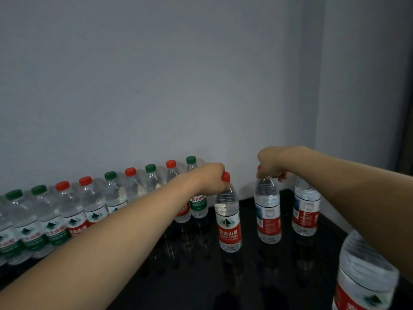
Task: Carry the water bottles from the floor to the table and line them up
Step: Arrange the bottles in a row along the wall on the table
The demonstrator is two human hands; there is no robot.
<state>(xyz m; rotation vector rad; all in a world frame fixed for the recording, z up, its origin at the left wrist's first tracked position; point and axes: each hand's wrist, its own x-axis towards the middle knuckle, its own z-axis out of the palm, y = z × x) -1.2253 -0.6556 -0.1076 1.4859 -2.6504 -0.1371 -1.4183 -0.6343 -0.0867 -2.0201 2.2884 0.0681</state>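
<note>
I see a dark, glossy desk (257,276) set against the wall, mirroring the bottles that stand on it. Along its back edge runs a tight row of upright bottles (93,204) with green and red caps, shoulder to shoulder. Three red-labelled bottles (268,218) stand apart to the right, and another (366,271) sits nearest me at the right edge.

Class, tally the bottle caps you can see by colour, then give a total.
Green caps: 5
Red caps: 6
Total: 11 visible caps. At least two more bottles have their caps hidden.
</note>
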